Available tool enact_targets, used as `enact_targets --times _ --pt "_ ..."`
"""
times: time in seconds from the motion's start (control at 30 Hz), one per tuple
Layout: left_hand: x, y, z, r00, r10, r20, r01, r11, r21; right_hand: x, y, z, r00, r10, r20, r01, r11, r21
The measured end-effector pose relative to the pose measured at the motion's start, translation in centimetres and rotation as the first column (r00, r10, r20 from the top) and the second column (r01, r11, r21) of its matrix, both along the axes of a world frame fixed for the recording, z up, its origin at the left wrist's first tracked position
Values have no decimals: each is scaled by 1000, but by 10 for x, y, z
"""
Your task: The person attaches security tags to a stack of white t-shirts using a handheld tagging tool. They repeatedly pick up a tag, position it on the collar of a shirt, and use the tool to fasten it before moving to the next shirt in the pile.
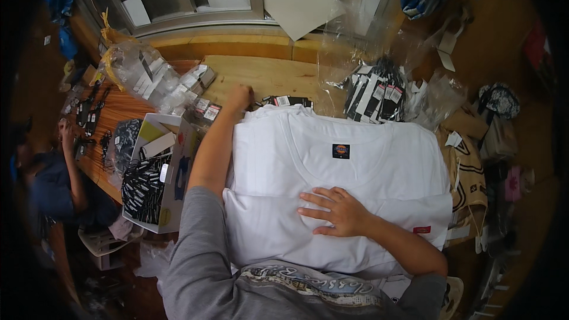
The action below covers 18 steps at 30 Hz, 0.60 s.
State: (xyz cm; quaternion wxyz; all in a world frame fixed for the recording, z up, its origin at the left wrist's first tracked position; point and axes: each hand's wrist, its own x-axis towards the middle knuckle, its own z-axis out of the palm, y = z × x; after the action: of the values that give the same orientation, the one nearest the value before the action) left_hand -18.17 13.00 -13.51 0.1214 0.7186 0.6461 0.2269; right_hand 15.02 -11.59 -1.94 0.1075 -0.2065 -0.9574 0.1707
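Note:
A stack of folded white T-shirts (267, 169) lies in front of me, with a dark neck label (341, 152) and a small red tab (422, 230) on the top one. My right hand (339, 213) rests flat on that shirt, fingers spread. Beyond the stack's far left corner is my left hand (240, 98), its fingers curled closed beside a row of black hang tags (287, 101). Whatever the left fingers hold is too small to make out.
To the left stands an open box (155, 120) full of black tags. Clear plastic bags (142, 74) and a tag bundle (379, 92) lie at the back. At far left a co-worker's arm (72, 169) reaches over the table. A tan garment (468, 172) lies right.

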Motion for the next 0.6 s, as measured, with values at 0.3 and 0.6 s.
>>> enact_targets --times 0.3,0.6 --pt "8 20 35 779 -258 572 167 964 207 2 -5 -1 1000 20 11 -20 1000 18" --pt "118 -73 234 817 -400 415 396 913 99 7 78 60 701 -617 -359 380 749 -543"
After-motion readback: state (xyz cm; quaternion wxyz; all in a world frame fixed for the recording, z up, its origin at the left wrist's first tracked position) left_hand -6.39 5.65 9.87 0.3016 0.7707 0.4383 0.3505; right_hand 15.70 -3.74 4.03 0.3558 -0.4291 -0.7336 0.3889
